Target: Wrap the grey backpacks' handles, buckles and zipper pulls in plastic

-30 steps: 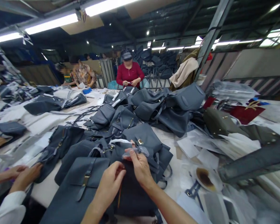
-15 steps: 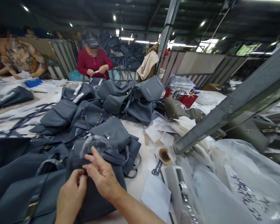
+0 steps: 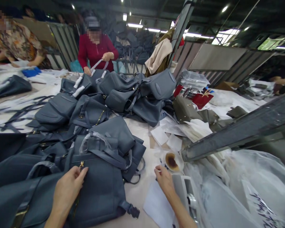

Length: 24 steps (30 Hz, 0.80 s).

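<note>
A dark blue-grey backpack (image 3: 102, 186) lies in front of me, with a plastic-wrapped top handle. My left hand (image 3: 70, 186) is closed at its gold zipper pull (image 3: 81, 164), fingertips pinched against it. Off to the right, my right hand (image 3: 165, 179) is held over white paper (image 3: 158, 202), beside a round dish with dark brown stuff (image 3: 171, 161). Its fingers are curled together; whatever they may hold is too small to make out. A strap end with a black buckle (image 3: 133, 211) sticks out at the backpack's lower right.
More blue-grey bags (image 3: 133, 91) are heaped ahead and to the left. A slanting metal post (image 3: 239, 126) crosses the right side above plastic-wrapped goods (image 3: 218, 193). Across the table a person in a red top (image 3: 96, 50) handles a strap.
My right hand has left the zipper area and moved right, beside the dish. My left hand stays at the pull. The view has shifted slightly, and the backpack's front shows more.
</note>
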Each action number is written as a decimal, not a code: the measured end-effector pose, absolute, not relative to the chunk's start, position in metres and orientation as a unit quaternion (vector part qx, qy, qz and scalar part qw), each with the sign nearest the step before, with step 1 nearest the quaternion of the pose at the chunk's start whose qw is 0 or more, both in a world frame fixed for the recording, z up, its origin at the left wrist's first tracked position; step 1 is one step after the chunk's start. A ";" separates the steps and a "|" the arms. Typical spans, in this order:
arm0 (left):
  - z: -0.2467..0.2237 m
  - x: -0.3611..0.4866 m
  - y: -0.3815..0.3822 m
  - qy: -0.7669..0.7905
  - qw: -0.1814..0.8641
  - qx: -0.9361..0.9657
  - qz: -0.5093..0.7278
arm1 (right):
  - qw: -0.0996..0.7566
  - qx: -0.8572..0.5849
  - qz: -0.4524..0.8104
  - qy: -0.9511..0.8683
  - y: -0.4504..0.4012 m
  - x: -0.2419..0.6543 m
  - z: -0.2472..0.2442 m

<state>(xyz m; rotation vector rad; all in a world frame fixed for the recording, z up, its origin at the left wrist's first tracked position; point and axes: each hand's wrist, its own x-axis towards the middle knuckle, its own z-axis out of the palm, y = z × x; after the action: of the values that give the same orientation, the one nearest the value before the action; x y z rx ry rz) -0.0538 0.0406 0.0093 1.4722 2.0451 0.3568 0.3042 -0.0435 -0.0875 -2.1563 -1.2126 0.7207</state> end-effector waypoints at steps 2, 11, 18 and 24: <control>0.008 -0.056 0.037 0.767 0.363 0.502 0.169 | 0.245 -0.832 0.219 -0.448 -0.046 0.316 -0.113; 0.033 -0.060 0.016 0.713 0.496 0.429 0.248 | 0.188 -0.804 0.172 -0.537 -0.053 0.331 -0.162; 0.033 -0.066 0.004 0.688 0.516 0.435 0.265 | 0.154 -0.772 0.167 -0.594 -0.060 0.346 -0.146; 0.034 -0.066 -0.005 0.672 0.522 0.445 0.279 | 0.105 -0.731 0.184 -0.649 -0.045 0.312 -0.135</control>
<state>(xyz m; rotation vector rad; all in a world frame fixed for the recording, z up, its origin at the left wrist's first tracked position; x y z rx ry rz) -0.0665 -0.0049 0.0344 1.0661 1.6098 0.6679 0.3119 -0.0446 -0.1350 -2.1537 -1.9140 0.5436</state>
